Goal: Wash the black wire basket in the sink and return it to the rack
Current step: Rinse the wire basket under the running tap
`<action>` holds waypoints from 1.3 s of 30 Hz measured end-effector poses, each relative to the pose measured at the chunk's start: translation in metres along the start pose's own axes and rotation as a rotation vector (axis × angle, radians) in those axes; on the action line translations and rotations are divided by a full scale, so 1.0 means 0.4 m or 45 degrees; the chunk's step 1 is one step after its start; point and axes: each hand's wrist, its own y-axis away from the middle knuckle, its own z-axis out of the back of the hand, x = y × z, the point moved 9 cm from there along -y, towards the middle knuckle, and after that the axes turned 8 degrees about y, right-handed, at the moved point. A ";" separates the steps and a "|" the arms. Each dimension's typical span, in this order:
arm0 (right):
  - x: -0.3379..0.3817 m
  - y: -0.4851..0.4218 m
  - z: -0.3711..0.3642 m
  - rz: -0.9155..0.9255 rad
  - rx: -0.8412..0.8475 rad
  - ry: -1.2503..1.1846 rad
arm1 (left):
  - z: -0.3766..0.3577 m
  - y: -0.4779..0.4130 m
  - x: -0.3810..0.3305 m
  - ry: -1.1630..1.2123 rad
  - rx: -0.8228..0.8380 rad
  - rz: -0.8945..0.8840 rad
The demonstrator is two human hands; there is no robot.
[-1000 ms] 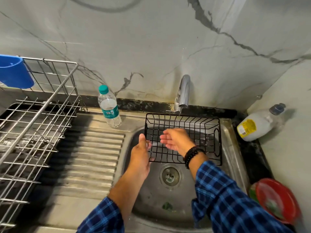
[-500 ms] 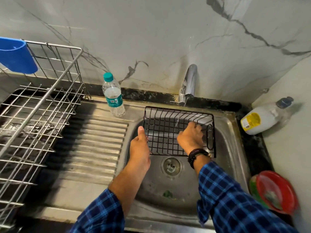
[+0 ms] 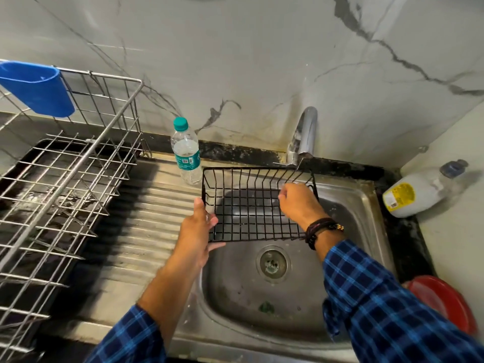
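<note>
The black wire basket [image 3: 248, 205] hangs over the back of the steel sink [image 3: 361, 205], just under the tap [image 3: 305, 132]. My left hand [image 3: 199, 229] grips its left front corner, thumb up along the side wall. My right hand [image 3: 296, 203] reaches into the basket with curled fingers and holds the wires near its right end. The metal dish rack [image 3: 65, 179] stands at the left on a dark tray, a blue cup [image 3: 39, 89] hooked on its back rail.
A water bottle [image 3: 186, 153] with a teal cap stands on the ribbed drainboard [image 3: 146, 218] right behind the basket's left corner. A white jug [image 3: 416, 189] lies on the counter at the right. A red bowl [image 3: 445, 302] sits at the right front.
The basket has been lifted a little and shifted left. My right hand moved from the basket floor to gripping the wires at its right end. My left hand kept its hold.
</note>
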 end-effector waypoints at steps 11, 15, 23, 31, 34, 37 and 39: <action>-0.032 0.043 -0.093 -0.074 0.453 0.285 | -0.041 -0.001 0.006 -0.455 0.151 -0.068; -0.071 0.041 -0.032 -0.172 0.282 0.282 | -0.082 0.006 0.021 -0.470 0.208 0.014; -0.020 0.040 0.046 -0.112 0.141 0.250 | -0.217 0.027 0.104 -0.528 0.314 0.097; -0.017 0.021 -0.058 -0.145 0.606 -0.791 | -0.269 0.034 0.140 -0.623 0.372 0.115; -0.114 0.005 -0.080 -0.409 0.389 -0.741 | -0.267 0.019 0.145 -0.592 0.342 0.134; -0.171 0.013 -0.040 -0.509 0.214 -0.232 | -0.265 0.016 0.162 -0.551 0.315 0.219; -0.172 0.016 -0.016 -0.467 0.166 -0.056 | -0.266 0.015 0.170 -0.533 0.300 0.269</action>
